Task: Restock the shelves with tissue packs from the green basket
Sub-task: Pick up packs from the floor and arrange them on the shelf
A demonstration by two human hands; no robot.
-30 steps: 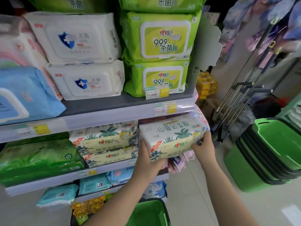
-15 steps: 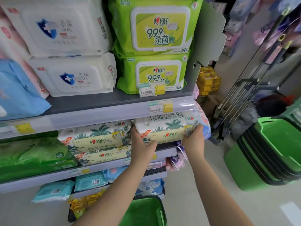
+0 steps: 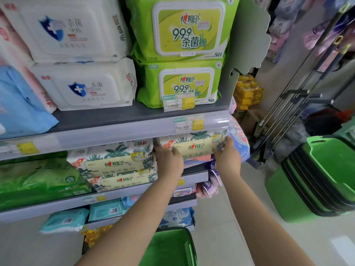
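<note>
Two hands — left hand (image 3: 169,162), right hand (image 3: 227,160) — gripping one tissue pack (image 3: 196,145) on the grey shelf (image 3: 196,174), beside two stacked packs (image 3: 113,166) — tiled floor (image 3: 221,217).

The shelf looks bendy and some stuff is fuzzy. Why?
Head view: the wide lens bows the shelf edge; glare streaks its right end; the corners smear, so the blue pack blurs, while the tissue pack between both hands stays readable.

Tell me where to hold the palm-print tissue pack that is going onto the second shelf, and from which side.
Grip the palm-print tissue pack by its two short ends, coming from the aisle side, as the left hand and right hand do now. It lies flat and long, the shelf edge sits close above and the twin stack crowds its left, so only the front and ends are reachable.
</note>
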